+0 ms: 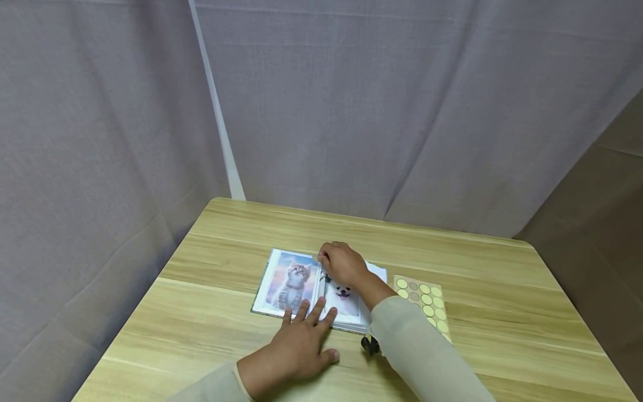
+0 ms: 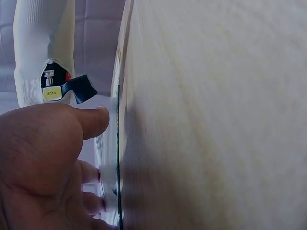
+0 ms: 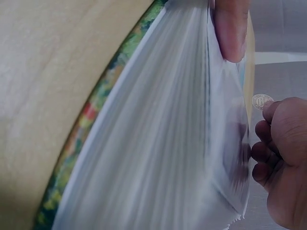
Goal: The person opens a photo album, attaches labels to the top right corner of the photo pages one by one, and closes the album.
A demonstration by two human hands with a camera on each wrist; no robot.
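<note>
An open photo album (image 1: 322,321) lies on the table, with a kitten picture (image 1: 293,282) on its left page and a white dog picture (image 1: 346,301) on its right page. My left hand (image 1: 301,346) rests with spread fingers on the album's near edge, around the middle. Over the upper part of the right page, my right hand (image 1: 344,263) has its fingers curled. In the right wrist view it pinches a small round patterned sticker (image 3: 262,101) at the fingertips. The right hand and forearm hide part of the dog page.
Right of the album lies a brown sheet (image 1: 433,306) of round yellow stickers, two of its circles brownish; the right sleeve covers its near corner. A black wrist device (image 1: 370,344) shows beside the right sleeve. Grey curtains (image 1: 326,111) hang behind the wooden table (image 1: 502,296).
</note>
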